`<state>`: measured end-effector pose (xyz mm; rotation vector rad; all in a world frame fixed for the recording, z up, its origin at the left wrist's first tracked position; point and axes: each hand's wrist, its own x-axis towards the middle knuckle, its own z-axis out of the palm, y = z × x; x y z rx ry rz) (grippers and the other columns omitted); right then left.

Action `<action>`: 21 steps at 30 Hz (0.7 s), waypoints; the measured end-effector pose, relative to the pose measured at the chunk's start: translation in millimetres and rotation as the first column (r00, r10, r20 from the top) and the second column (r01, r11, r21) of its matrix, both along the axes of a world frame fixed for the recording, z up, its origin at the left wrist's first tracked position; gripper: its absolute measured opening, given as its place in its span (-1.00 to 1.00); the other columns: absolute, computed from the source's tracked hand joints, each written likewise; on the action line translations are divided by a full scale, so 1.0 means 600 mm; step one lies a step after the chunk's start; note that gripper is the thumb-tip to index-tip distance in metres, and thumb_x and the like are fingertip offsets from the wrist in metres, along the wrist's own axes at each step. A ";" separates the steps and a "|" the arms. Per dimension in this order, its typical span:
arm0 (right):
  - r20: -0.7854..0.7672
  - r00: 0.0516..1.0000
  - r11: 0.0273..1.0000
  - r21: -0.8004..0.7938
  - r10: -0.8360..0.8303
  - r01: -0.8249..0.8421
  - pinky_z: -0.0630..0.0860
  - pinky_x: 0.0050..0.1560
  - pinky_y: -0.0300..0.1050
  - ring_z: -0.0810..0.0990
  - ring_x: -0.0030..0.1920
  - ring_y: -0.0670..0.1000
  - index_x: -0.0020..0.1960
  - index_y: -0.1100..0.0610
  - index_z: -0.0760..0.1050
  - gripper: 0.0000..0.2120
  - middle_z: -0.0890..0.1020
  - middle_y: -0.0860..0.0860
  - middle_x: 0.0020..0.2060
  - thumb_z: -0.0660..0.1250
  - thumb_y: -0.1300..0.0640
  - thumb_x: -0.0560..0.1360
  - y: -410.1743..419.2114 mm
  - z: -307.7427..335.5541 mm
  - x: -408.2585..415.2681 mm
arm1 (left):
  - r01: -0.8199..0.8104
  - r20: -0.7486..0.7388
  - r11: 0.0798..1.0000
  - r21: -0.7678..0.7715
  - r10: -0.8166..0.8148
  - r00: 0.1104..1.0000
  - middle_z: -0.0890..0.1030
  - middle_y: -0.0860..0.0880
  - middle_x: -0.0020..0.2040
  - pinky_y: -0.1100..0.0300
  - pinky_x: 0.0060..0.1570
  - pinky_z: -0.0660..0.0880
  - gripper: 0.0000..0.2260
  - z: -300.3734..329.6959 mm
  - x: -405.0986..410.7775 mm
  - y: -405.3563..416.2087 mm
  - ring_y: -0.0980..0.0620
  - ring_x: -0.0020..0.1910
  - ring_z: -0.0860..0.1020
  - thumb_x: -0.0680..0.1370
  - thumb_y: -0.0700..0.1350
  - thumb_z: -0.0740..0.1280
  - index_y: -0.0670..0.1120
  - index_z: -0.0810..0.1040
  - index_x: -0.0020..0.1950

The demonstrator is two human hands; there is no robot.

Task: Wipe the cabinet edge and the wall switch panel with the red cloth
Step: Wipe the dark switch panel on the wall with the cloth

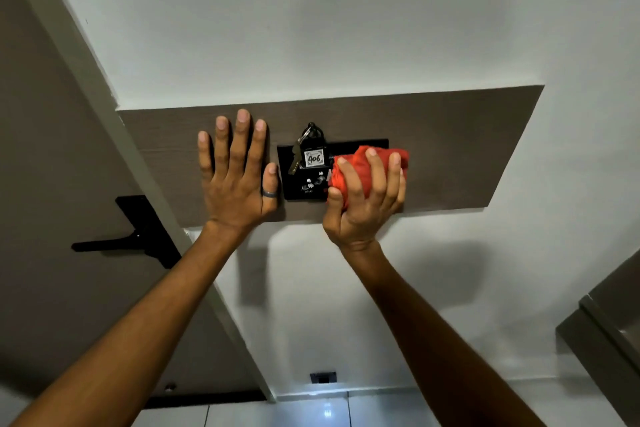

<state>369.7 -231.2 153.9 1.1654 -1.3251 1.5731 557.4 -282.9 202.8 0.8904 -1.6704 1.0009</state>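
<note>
The black switch panel [304, 180] holds a key tag marked 406 [314, 158] in its slot, with a key [295, 158] hanging beside it. The right hand [363, 198] clutches the bunched red cloth [367, 163] against the panel's right part; the left hand [235, 177], fingers spread, lies flat on the brown wall board [450, 146] just left of the panel. White wall [311, 28] lies open above and below the board, and a door [52, 149] stands at the left.

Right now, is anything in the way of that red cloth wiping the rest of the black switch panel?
Yes. A key and its tag marked 406 hang over the switch panel, left of the red cloth bunched in the right hand.
</note>
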 end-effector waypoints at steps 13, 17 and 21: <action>-0.310 0.949 0.997 -0.073 -0.046 0.024 0.34 0.54 0.17 0.35 0.52 0.21 0.38 -0.03 0.55 -0.57 0.53 0.07 0.38 0.06 -0.16 0.72 -0.013 0.045 -0.057 | -0.005 -0.048 1.000 -0.022 0.004 0.999 0.09 -0.11 0.67 -0.12 0.64 -0.12 -0.45 0.015 -0.004 -0.003 -0.07 0.67 -0.10 0.69 0.02 0.06 -0.11 0.10 0.67; -0.185 0.982 0.999 -0.022 -0.035 0.032 0.30 0.57 0.16 0.31 0.59 0.20 0.38 -0.02 0.56 -0.60 0.51 0.08 0.42 0.10 -0.13 0.71 0.002 0.037 -0.027 | -0.015 -0.028 0.999 -0.039 0.014 1.000 -0.07 -0.01 0.70 -0.12 0.65 -0.11 -0.45 0.007 -0.009 0.000 -0.08 0.68 -0.09 0.70 0.03 0.05 -0.11 0.08 0.67; -0.182 0.983 1.000 -0.015 0.014 -0.017 0.21 0.64 0.21 0.28 0.64 0.19 0.46 0.00 0.53 -0.59 0.53 0.09 0.47 0.17 -0.10 0.70 -0.016 0.083 -0.020 | 0.010 -0.031 0.999 -0.037 -0.012 0.999 -0.03 -0.02 0.70 -0.12 0.65 -0.10 -0.46 0.001 -0.007 -0.002 -0.09 0.68 -0.06 0.70 0.04 0.05 -0.10 0.11 0.67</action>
